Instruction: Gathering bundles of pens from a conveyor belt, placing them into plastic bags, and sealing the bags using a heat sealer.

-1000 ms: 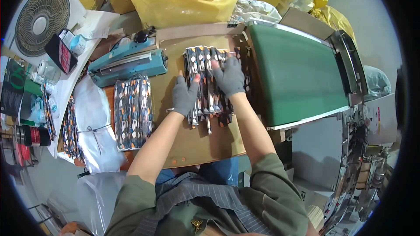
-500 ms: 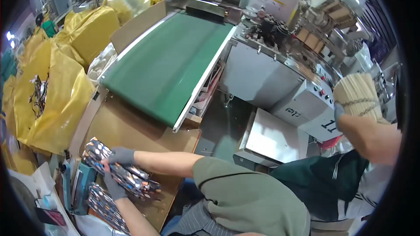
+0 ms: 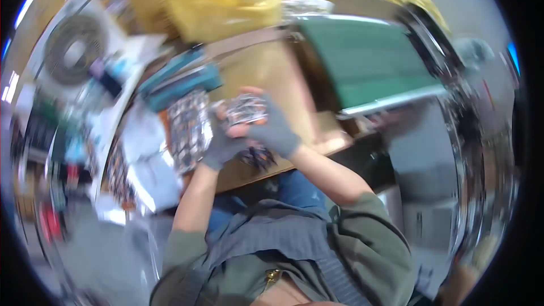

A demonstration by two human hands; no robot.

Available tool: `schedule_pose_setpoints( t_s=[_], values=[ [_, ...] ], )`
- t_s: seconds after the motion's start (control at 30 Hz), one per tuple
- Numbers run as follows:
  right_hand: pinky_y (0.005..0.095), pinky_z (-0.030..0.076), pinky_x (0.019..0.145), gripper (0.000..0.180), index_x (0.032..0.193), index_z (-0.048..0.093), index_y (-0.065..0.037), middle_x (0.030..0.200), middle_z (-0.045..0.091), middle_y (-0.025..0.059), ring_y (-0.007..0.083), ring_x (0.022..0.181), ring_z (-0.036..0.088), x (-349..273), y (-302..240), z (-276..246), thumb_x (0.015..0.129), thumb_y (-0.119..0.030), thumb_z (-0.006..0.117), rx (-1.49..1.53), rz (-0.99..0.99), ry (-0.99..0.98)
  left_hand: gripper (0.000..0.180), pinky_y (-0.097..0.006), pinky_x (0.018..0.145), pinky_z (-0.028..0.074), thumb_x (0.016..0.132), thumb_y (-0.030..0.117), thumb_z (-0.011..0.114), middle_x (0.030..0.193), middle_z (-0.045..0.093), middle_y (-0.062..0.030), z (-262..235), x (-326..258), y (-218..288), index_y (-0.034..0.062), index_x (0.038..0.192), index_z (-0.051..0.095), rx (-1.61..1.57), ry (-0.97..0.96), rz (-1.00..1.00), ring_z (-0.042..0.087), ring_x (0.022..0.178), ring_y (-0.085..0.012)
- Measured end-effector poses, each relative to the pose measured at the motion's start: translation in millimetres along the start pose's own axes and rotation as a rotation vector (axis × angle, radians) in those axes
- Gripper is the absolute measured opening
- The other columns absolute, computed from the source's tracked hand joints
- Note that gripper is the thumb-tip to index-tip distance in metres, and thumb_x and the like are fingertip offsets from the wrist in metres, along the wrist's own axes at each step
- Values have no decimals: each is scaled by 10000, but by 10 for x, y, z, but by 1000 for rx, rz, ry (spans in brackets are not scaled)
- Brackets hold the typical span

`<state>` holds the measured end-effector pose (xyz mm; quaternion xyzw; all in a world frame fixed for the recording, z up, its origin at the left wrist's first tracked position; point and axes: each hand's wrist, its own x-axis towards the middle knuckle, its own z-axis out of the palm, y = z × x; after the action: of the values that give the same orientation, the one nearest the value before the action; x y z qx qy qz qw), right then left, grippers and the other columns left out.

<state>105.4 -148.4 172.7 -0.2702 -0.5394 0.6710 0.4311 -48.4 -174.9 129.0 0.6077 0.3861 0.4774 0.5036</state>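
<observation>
Both my hands, in grey fingerless gloves, are wrapped round a bundle of slim packets with a dark, white and orange pattern [image 3: 247, 110]. My left hand [image 3: 222, 144] grips its left side and my right hand [image 3: 276, 130] its right side. The bundle is held over the brown tabletop [image 3: 258, 71], with its patterned end facing up and dark ends showing below the hands. Left of my left hand lies a stack of similar patterned packets [image 3: 190, 127]. A teal holder [image 3: 181, 79] stands just beyond that stack. Motion blurs the finer detail.
A green conveyor belt [image 3: 374, 59] lies to the right of the tabletop. Beyond it is a yellow bag [image 3: 221, 8] with patterned packets in its mouth. White plastic [image 3: 153, 175] and a round fan [image 3: 76, 48] are on the left. A person's arm [image 3: 462, 280] shows at lower right.
My view has swung left, so the conveyor now sits to the right. The bundle, earlier lying lengthwise in my hands, is now turned end-up and gripped from both sides.
</observation>
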Motion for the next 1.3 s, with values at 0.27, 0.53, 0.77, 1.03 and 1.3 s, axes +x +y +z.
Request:
schedule_pose_setpoints(
  t_s=[0.27, 0.53, 0.77, 1.03, 1.3],
  values=[
    [353, 474, 853, 527, 1184, 541, 27, 1114, 596, 156, 259, 958, 600, 71, 443, 353, 712, -178, 653, 38, 409, -575, 558, -305, 868, 470, 752, 303, 698, 1112, 577, -75, 267, -1145, -108, 39, 1204, 504, -700, 347, -185, 558, 1028, -166],
    [303, 488, 732, 442, 1139, 496, -14, 796, 575, 96, 209, 773, 592, 101, 733, 762, 718, -98, 602, 252, 450, -474, 325, -326, 655, 471, 727, 357, 732, 719, 604, -86, -1549, -2501, -461, 68, 778, 592, 1007, 743, -412, 604, 715, -193],
    [318, 514, 790, 419, 1136, 590, -18, 970, 645, 127, 205, 855, 633, 111, 606, 672, 740, -142, 644, 102, 536, -452, 368, -465, 743, 446, 912, 338, 416, 879, 618, -212, -2649, -2617, -971, 49, 840, 633, 1345, -121, -499, 586, 852, -379],
    [258, 423, 760, 386, 973, 666, 43, 1022, 609, 110, 164, 919, 533, -137, 799, 535, 654, -172, 645, 65, 297, -252, 176, -325, 607, 440, 879, 173, 494, 785, 585, -50, -1025, -1312, -95, 48, 817, 601, 379, 486, 74, 544, 686, -173],
    [264, 457, 630, 254, 873, 680, 3, 843, 640, 71, 133, 750, 581, -51, 1126, -180, 680, -153, 625, -158, 103, -161, 427, -357, 885, 478, 943, 310, 407, 1129, 573, -136, -616, -717, -179, -23, 1200, 484, -827, 847, -364, 578, 993, -236]
  ],
)
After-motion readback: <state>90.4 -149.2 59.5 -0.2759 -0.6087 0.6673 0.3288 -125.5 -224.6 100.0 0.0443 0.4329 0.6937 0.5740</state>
